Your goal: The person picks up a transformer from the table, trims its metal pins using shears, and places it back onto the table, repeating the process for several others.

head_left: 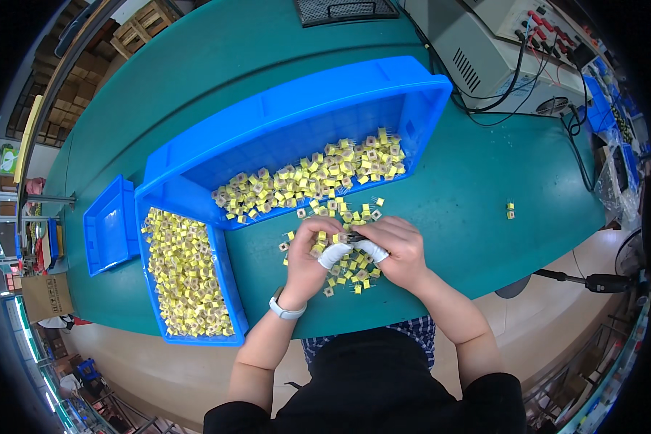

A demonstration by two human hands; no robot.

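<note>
My left hand is closed in a pinch on a small yellow transformer, a block wrapped in yellow with thin pins. Close against it, my right hand is closed around a small dark tool; its exact kind is mostly hidden by the fingers. White wraps cover both thumbs. Below and around the hands, loose yellow transformers lie scattered on the green table mat. Just beyond, a large blue bin is tipped on its side, with many more transformers spilling toward its open front.
A blue tray full of transformers stands left of my left forearm, and a shallow blue tray lies farther left. Grey equipment with cables sits at the back right. Two stray transformers lie at the right. A black mesh tray is at the back.
</note>
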